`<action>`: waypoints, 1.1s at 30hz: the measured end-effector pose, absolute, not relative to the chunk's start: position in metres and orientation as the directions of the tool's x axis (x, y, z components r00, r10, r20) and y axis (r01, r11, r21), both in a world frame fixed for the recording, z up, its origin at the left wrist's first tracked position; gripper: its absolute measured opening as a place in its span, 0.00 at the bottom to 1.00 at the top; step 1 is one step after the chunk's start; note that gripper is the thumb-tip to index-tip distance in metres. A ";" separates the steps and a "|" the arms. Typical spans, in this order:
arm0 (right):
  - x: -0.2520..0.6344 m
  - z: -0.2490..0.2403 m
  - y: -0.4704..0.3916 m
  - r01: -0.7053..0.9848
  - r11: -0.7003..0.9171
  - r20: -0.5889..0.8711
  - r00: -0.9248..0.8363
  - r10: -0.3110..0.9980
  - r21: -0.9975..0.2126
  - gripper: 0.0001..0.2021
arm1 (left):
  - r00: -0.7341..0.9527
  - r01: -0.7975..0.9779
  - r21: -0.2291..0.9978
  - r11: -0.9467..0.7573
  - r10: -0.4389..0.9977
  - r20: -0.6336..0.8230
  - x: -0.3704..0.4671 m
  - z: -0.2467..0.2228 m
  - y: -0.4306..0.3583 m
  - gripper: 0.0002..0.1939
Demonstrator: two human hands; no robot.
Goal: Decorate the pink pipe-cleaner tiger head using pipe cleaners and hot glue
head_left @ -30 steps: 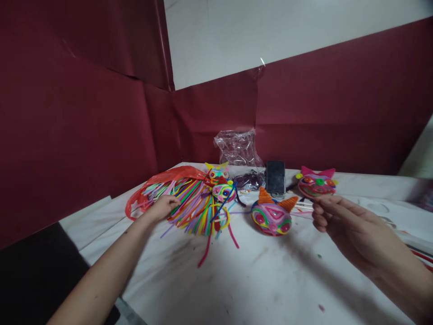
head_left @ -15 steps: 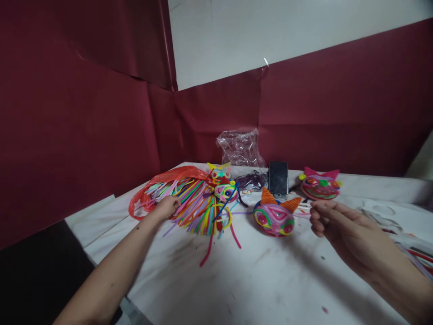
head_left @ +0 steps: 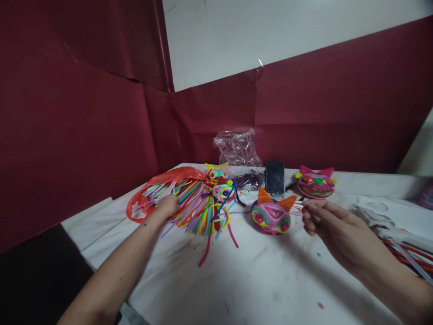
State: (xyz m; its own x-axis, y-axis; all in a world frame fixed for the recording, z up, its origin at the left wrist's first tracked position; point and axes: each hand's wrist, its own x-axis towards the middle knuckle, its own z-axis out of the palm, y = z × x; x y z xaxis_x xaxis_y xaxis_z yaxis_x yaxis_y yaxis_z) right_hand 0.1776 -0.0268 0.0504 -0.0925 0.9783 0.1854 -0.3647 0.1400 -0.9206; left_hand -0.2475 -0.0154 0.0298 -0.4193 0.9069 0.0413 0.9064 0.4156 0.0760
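While multicoloured pipe cleaners (head_left: 196, 208) splay, left hand (head_left: 167, 207) reaches in, grip unclear; right hand (head_left: 338, 228) pinches narrowly.

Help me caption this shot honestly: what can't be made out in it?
All in the head view:
- Left hand: its fingertips, hidden by the hand itself at the pipe cleaners.
- Right hand: what it pinches, if anything; too small and blurred.
- Yellow-eared figure: lower part, hidden by things in front.
- Purplish thing: blurred, cut off by the right edge.
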 end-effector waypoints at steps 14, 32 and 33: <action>0.175 0.049 -0.024 -0.336 0.160 0.200 -0.088 0.976 -0.928 0.16 | -0.376 0.918 0.122 0.378 0.926 -0.040 -0.260 0.034 -0.014 0.17; 0.178 0.040 -0.017 -0.295 0.183 0.228 -0.125 0.966 -0.938 0.18 | -0.480 0.770 0.430 0.472 0.872 -0.097 -0.248 0.045 -0.014 0.18; 0.178 0.040 -0.017 -0.292 0.183 0.228 -0.127 0.965 -0.939 0.17 | -0.481 0.751 0.470 0.464 0.872 -0.093 -0.246 0.047 -0.016 0.18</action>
State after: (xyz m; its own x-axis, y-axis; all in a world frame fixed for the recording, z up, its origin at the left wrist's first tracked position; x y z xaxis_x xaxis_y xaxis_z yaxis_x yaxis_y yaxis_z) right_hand 0.1785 -0.0171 0.0402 -0.1273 0.9653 0.2280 -0.2922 0.1832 -0.9386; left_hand -0.2463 -0.0164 0.0467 -0.4806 0.8720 -0.0929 0.7510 0.4640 0.4698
